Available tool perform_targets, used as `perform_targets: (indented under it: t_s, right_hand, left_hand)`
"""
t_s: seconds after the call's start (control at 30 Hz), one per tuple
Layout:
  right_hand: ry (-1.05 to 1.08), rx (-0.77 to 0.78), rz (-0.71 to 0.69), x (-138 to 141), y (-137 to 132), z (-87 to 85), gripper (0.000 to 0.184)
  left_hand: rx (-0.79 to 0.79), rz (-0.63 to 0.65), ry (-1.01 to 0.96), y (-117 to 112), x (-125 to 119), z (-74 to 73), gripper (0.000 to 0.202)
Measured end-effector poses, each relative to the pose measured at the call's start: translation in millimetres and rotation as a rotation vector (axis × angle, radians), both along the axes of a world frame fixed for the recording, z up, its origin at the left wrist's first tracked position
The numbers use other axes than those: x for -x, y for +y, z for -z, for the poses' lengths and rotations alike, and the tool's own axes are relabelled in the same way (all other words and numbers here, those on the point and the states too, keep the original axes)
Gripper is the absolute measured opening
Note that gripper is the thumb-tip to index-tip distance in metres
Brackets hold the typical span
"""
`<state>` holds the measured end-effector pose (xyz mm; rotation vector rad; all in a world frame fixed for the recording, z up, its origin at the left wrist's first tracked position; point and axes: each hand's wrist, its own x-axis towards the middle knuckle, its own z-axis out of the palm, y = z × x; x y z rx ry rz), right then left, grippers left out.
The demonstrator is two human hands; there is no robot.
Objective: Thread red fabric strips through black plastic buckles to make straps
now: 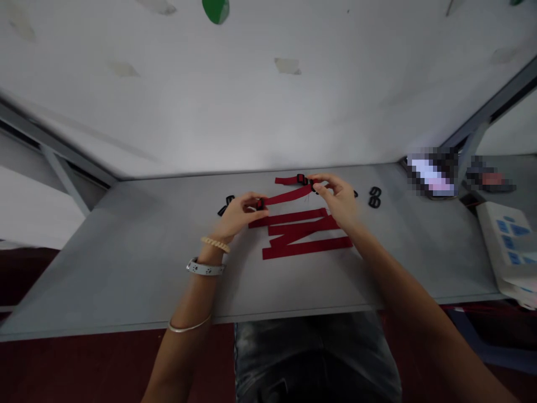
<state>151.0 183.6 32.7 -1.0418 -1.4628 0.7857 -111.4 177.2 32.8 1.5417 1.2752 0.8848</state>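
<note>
A narrow red webbing strap (289, 196) stretches between my two hands above the table. My left hand (235, 217) is closed, pinching a black plastic buckle (260, 204) at the strap's left end. At the other end, the fingers of my right hand (340, 202) are closed on the strap beside a black buckle (301, 179); they partly hide the hardware there. A short red tail (285, 181) sticks out leftward from that buckle. Below the hands, several red webbing strips (308, 247) lie on the table, some crossing at a slant.
Black plastic slider buckles (375, 197) lie right of my right hand, and more black pieces (229, 200) sit behind my left hand. A phone (432, 176), blurred out, rests at the back right. A white box (505, 240) stands at the grey table's (138, 268) right end.
</note>
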Motion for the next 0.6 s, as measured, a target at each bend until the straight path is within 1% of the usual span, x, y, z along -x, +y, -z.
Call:
perform_targets:
  t_s: [0.07,0.13,0.27,0.37,0.43,0.53,0.6]
  right_hand:
    - [-0.074,-0.013,0.037,0.9,-0.5,0.3,0.016]
    - [-0.124,-0.019,0.046,3.4,-1.1,2.3,0.015]
    - [-0.213,-0.031,0.006,9.4,-3.8,4.9,0.013]
    - [-0.244,-0.051,-0.065,11.6,-7.4,1.9,0.011]
    - [-0.196,-0.027,-0.135,11.9,-9.7,-0.3,0.012]
    - [-0.011,0.115,-0.297,12.6,-11.1,0.2,0.016]
    - [0.122,0.215,-0.391,13.7,-10.3,3.2,0.017]
  left_hand:
    - [0.007,-0.12,-0.071,1.9,2.3,3.5,0.043]
    - [-0.007,-0.155,-0.096,3.1,3.0,5.6,0.04]
    - [0.022,-0.067,-0.044,0.8,-2.8,2.3,0.042]
    - [0.002,-0.005,0.034,-2.6,-10.0,-2.3,0.041]
    - [-0.028,0.023,0.094,-4.3,-13.8,-3.9,0.04]
    - [-0.054,0.077,0.143,-6.3,-17.7,-4.1,0.037]
    - [-0.058,0.135,0.112,-7.8,-19.5,-3.3,0.036]
